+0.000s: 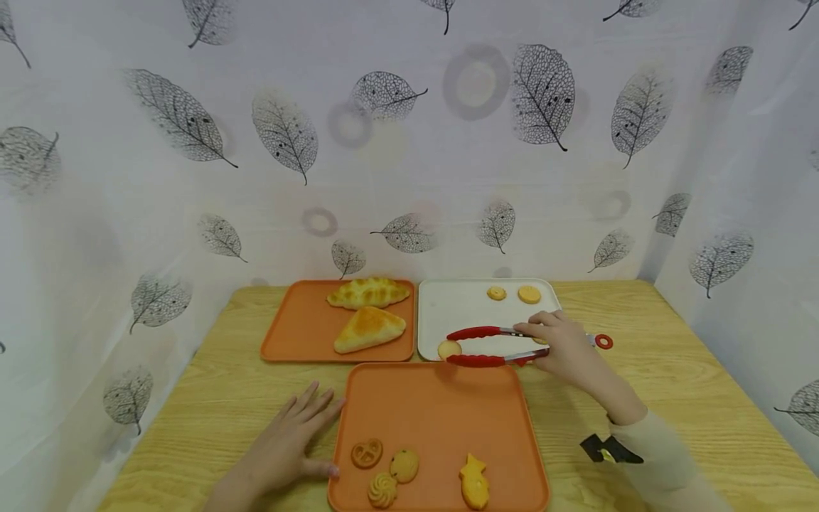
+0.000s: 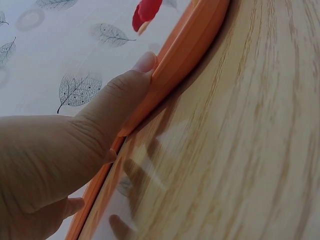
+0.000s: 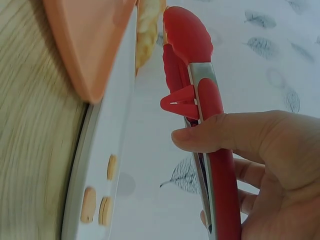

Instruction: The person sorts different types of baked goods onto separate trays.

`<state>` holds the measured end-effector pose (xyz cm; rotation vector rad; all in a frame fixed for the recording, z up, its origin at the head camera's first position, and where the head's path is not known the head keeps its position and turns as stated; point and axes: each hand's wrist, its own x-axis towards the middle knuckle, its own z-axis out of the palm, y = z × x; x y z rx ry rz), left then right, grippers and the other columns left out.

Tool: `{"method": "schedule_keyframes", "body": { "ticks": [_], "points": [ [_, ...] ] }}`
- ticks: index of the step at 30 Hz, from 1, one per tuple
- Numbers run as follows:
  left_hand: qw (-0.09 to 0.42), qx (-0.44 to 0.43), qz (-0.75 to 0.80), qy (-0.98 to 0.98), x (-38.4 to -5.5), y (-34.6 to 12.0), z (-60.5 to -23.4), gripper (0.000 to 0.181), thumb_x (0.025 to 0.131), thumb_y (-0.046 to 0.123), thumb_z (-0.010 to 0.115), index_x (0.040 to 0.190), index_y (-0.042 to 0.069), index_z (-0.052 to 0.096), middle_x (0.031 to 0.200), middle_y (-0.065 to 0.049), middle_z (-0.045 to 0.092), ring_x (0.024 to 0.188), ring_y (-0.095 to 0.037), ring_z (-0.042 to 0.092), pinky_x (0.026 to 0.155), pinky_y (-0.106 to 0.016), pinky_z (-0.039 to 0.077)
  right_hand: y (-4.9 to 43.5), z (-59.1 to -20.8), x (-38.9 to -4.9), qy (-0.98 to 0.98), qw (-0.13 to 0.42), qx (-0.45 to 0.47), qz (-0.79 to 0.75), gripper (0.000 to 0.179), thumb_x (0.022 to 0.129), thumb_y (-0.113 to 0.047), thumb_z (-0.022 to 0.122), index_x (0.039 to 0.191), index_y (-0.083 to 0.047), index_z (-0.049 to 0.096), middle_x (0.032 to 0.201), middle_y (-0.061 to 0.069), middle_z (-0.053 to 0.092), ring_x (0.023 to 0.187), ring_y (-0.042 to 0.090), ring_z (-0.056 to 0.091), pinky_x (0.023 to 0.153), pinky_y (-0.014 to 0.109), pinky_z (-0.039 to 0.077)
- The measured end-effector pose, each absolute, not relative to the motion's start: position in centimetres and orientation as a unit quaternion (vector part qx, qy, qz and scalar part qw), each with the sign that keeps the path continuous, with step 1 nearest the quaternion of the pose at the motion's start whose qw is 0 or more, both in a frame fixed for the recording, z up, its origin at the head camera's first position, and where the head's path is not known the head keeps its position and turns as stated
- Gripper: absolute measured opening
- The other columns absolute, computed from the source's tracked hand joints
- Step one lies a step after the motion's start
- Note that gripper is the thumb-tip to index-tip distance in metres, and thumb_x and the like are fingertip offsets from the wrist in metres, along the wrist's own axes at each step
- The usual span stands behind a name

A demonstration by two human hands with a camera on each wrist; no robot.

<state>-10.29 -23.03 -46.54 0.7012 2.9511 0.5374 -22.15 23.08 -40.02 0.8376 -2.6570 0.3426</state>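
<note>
My right hand point(image 1: 563, 348) grips a pair of red-tipped metal tongs point(image 1: 476, 361). Between the tong tips sits a small round cookie point(image 1: 449, 349), over the front left edge of the white tray point(image 1: 448, 299). In the right wrist view the thumb presses along one arm of the tongs point(image 3: 223, 190), with the other fingers round the far side. My left hand point(image 1: 281, 444) lies with fingers spread beside the front orange tray point(image 1: 435, 405), and its thumb touches the tray's rim, as the left wrist view also shows.
Two cookies point(image 1: 529, 294) lie at the white tray's back; another is partly hidden by my right hand. The front tray bears a pretzel cookie point(image 1: 367, 453), two round cookies point(image 1: 404, 466) and a pineapple-shaped one point(image 1: 475, 485). Two breads point(image 1: 370, 331) lie on the back orange tray point(image 1: 297, 334).
</note>
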Motion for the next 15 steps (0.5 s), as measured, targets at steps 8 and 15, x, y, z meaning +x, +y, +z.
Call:
{"method": "schedule_keyframes", "body": {
  "ticks": [8, 15],
  "points": [
    [0.038, 0.228, 0.176, 0.957, -10.3, -23.0, -46.5, 0.1, 0.072, 0.074, 0.06, 0.152, 0.018, 0.036, 0.156, -0.014, 0.037, 0.148, -0.042, 0.019, 0.113, -0.064, 0.019, 25.8, -40.0, -22.5, -0.95, 0.154, 0.235, 0.135, 0.055, 0.062, -0.001, 0.085, 0.115, -0.008, 0.071, 0.106, 0.015, 0.065, 0.099, 0.037, 0.057, 0.071, 0.054, 0.049],
    [0.033, 0.226, 0.176, 0.957, -10.3, -23.1, -46.6, 0.1, 0.072, 0.074, 0.059, 0.152, 0.02, 0.036, 0.156, -0.013, 0.037, 0.149, -0.041, 0.018, 0.112, -0.062, 0.017, 27.6, -40.5, -23.0, -0.962, 0.123, 0.193, 0.149, 0.055, 0.066, -0.001, 0.082, 0.119, -0.003, 0.068, 0.115, 0.02, 0.063, 0.1, 0.041, 0.053, 0.07, 0.059, 0.045]
  ]
}}
